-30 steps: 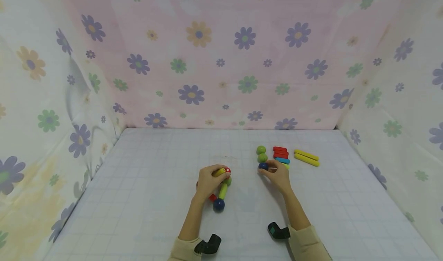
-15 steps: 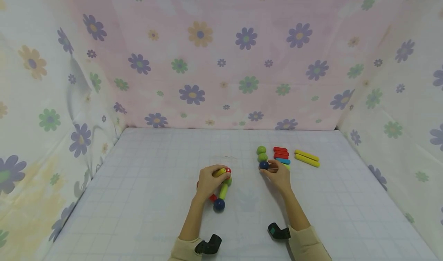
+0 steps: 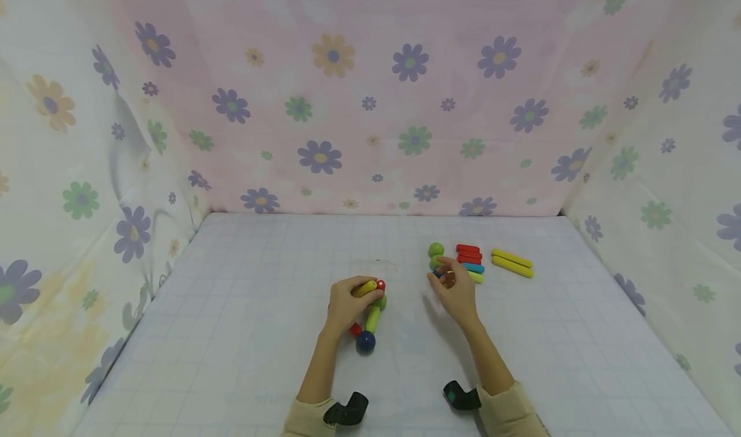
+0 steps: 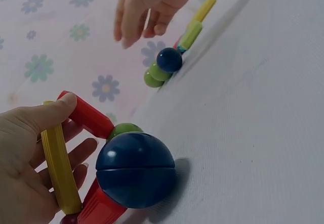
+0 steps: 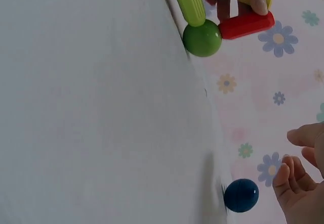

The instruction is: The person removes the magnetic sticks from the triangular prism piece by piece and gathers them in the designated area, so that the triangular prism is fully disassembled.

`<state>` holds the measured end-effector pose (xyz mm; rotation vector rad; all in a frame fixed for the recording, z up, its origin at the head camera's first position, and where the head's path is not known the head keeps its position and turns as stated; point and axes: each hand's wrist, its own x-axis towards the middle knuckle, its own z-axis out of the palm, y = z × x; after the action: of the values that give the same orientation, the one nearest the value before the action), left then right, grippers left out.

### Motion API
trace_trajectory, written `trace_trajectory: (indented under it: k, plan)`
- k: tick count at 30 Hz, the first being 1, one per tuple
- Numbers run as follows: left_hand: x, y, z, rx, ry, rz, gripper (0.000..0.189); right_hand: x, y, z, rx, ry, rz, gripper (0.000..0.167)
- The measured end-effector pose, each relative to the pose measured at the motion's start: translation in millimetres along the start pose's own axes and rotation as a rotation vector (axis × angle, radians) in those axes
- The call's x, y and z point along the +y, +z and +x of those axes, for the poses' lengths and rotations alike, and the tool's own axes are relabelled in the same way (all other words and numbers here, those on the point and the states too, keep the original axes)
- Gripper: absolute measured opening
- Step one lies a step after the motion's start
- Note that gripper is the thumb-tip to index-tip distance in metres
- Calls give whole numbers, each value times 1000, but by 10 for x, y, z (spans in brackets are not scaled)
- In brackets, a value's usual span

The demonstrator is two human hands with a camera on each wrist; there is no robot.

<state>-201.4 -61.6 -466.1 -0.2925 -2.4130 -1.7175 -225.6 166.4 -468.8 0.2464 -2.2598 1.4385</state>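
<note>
The loose blue ball (image 5: pixel 241 195) has just been let go by the right hand (image 3: pixel 459 291). Half a second ago it is seen pinched there; now a gap is shown between ball and fingertips in both wrist views, and nothing is held, the fingers being parted and loosely bent. The ball is left resting on the worktop (image 3: pixel 231 334), just beyond that hand, in line with two green balls (image 3: pixel 436 250). Farther past the hand, short red rods (image 3: pixel 468 248), a light-blue rod (image 3: pixel 473 268) and a loose lime rod (image 3: pixel 476 277) are laid out, with two long yellow rods (image 3: pixel 512 258) to its right.

By the left hand (image 3: pixel 347 302) the same grip is kept on a rod-and-ball frame (image 3: pixel 372 320): its upper red rod (image 4: pixel 88 115) is pressed by the thumb, and a yellow rod (image 4: pixel 61 168) is held across the fingers. A green ball (image 5: pixel 202 38) and an attached blue ball (image 3: pixel 366 342) are seen just to the right of that hand; the joints under the palm are hidden.

As a judgement, the handling of the loose ball seems to be finished for now, so the right hand is freed while the frame is steadied by the left.
</note>
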Motion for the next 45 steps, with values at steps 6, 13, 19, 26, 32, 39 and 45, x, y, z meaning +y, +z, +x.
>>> trace_trajectory:
  k: [6, 13, 19, 26, 32, 39, 45]
  plan:
    - [-26, -24, -13, 10, -24, -34, 27, -488, 110, -46, -234, 21, 107, 38]
    - [-77, -61, -57, 44, -33, 26, 28, -622, 284, -45, -539, -25, 119, 44]
    - [-149, -119, -114, 45, -32, 96, 29, -429, 482, -57, -604, -101, 113, 38]
    - [-237, -186, -180, 40, -29, 122, 26, -303, 557, -66, -564, -79, 97, 25]
    - [-286, -217, -186, 49, -46, 114, 26, -426, 498, -79, -554, -32, 114, 21]
    - [-305, -210, -189, 42, -61, 111, 25, -556, 317, -66, -559, 79, 148, 24]
    - [-326, -201, -191, 36, -83, 125, 24, -426, 245, -68, -555, 178, 119, 28]
